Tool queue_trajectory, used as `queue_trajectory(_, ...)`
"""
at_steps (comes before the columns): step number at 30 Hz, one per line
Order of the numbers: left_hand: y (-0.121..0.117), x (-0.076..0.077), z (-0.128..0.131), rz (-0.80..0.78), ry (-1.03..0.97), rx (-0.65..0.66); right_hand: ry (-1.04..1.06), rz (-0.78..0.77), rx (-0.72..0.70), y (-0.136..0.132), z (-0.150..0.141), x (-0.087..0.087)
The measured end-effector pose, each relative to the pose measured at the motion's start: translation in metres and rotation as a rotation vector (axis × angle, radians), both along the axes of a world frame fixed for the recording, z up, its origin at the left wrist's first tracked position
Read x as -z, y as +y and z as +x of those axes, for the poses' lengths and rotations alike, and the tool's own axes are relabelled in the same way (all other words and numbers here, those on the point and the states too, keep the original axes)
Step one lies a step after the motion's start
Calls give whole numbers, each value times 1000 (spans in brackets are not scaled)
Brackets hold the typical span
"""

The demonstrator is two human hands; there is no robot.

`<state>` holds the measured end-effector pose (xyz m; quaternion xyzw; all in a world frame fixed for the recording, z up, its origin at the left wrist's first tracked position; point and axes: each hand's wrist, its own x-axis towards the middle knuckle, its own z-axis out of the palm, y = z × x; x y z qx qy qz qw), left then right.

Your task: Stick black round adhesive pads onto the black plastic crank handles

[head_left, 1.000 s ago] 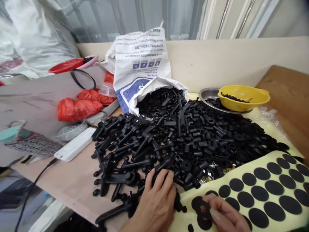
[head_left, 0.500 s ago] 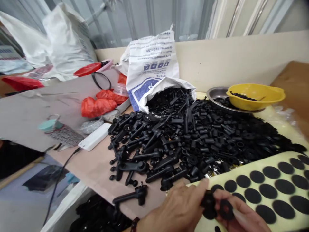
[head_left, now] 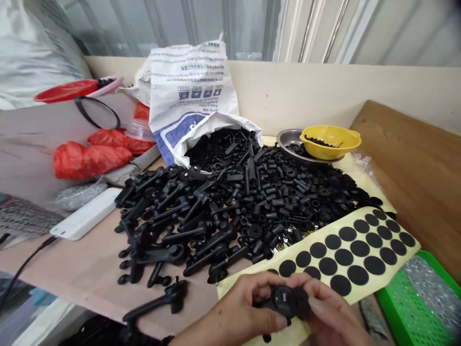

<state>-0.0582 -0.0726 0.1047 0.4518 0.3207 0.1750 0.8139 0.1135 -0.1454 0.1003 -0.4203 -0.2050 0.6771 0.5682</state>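
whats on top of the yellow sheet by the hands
Mostly rows of black discs. The left hand, right hand and black part between them cover some of the sheet; what's underneath is hidden.

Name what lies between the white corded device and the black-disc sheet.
In the head view, heaped black plastic parts lie between the white corded device and the black-disc sheet.

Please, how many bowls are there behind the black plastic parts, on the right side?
2: a metal bowl at the back right of the black plastic parts, and a yellow bowl overlapping it, seemingly resting on it. Another may be hidden underneath.
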Motion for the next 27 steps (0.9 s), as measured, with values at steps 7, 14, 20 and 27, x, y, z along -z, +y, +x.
queue_trajectory(7, 4, -3, 6, 66, 107, 101, -203, 43, 42, -2, 3, 5)
queue_trajectory(14, 5, 1, 6, 194, 120, 141, -454, 79, 44, -4, 4, 6)
queue_trajectory(20, 3, 16, 1, 226, 121, 112, -531, 81, 45, -4, 3, 4)
queue_trajectory(27, 3, 5, -2, 330, 197, 136, -525, 78, 55, -2, 0, -1)
